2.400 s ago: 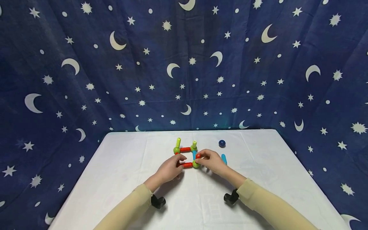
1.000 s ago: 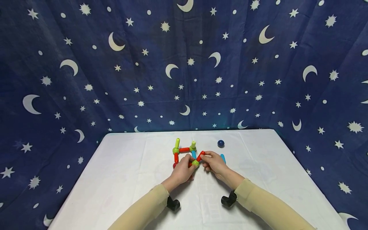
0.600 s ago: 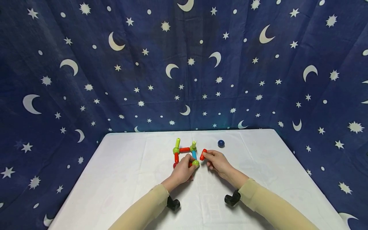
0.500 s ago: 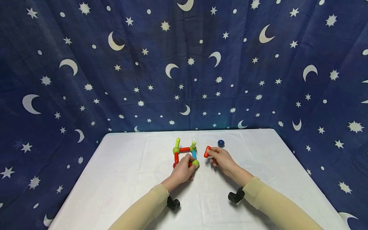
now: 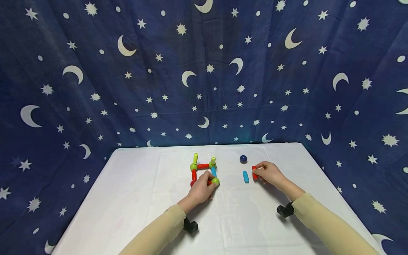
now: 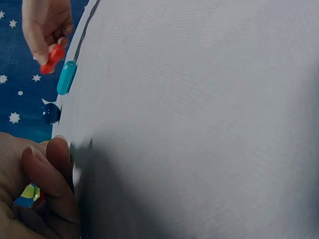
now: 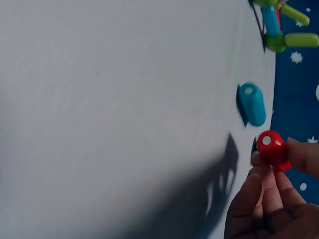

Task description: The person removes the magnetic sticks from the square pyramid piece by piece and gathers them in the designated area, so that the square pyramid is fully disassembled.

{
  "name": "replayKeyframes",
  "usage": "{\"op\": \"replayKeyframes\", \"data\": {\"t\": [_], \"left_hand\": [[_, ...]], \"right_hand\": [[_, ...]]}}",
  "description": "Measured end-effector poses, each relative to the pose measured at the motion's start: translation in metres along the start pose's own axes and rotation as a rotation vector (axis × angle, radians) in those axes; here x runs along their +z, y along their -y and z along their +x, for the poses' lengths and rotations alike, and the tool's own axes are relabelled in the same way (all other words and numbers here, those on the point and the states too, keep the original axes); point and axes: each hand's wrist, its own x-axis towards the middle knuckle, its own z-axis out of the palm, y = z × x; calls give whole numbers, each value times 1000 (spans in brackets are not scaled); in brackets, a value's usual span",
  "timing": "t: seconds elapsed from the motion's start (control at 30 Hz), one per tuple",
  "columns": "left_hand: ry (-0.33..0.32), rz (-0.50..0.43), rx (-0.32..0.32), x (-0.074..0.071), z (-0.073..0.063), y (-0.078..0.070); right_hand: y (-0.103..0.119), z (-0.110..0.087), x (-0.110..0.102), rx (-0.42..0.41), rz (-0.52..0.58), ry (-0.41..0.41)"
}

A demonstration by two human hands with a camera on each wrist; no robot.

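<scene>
Plainly, the right hand (image 5: pixel 270 172) pinches a dot-ended red rod (image 7: pixel 275 149).

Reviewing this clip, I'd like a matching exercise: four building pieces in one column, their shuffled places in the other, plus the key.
Pieces
1. navy ball
2. detached light blue rod
3. detached red rod
4. lime green rods

Places
A. pinched in the right hand
B. standing up at both far corners of the frame
C. on the table, the farthest detached piece from the person
D. lying between the frame and the right hand

Pairs: 1-C, 2-D, 3-A, 4-B
</scene>
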Motion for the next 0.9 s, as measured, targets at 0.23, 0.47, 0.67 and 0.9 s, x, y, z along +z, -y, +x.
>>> {"op": "replayKeyframes", "data": {"t": [0.23, 0.47, 0.67, 0.9], "left_hand": [[-15, 18, 10, 2, -1, 0], [-26, 15, 16, 3, 0, -1], [-33, 25, 21, 2, 0, -2], [19, 9, 18, -2, -2, 1]], "right_hand": [[-12, -1, -5, 8, -97, 13], [-18, -3, -5, -10, -116, 13], [-18, -1, -2, -1, -141, 15], [-10, 3, 0, -98, -217, -109]]}}
